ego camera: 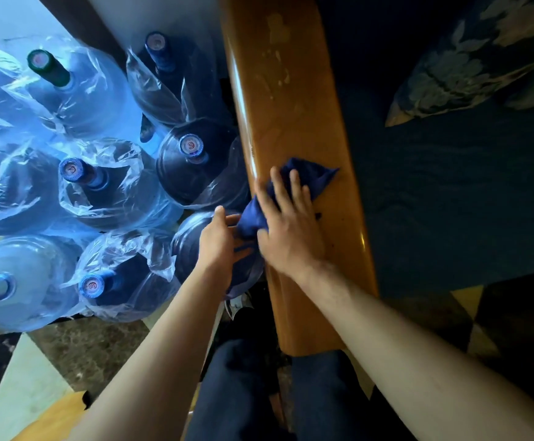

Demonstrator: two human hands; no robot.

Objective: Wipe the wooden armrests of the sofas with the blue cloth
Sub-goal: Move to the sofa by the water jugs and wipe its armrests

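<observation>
I have the blue cloth [294, 186] bunched on top of the wooden armrest [291, 116], roughly midway along its length, with one end trailing off the armrest's outer edge. My right hand [286, 227] lies flat over the cloth, fingers straight and slightly spread, pressing it down onto the wood; I judge the flat palm is there to keep an even pressure while the cloth is pushed along. Just to the left of it, my left hand [219, 243] takes the hanging end of the cloth, thumb on top and fingers seemingly curled beneath, apparently to gather the loose part back up so it does not drag down the side.

Ahead of my right hand's fingertips the armrest runs on, showing pale scuffed patches that I take to be unwiped. Behind my wrist the near end of the wood reaches toward my knees.

To the right of my right hand lies the dark blue sofa seat [450, 202], with a flowered cushion [475, 58] farther ahead. To the left of my left hand stand several large water bottles [106, 183] wrapped in clear plastic, one directly below that hand.
</observation>
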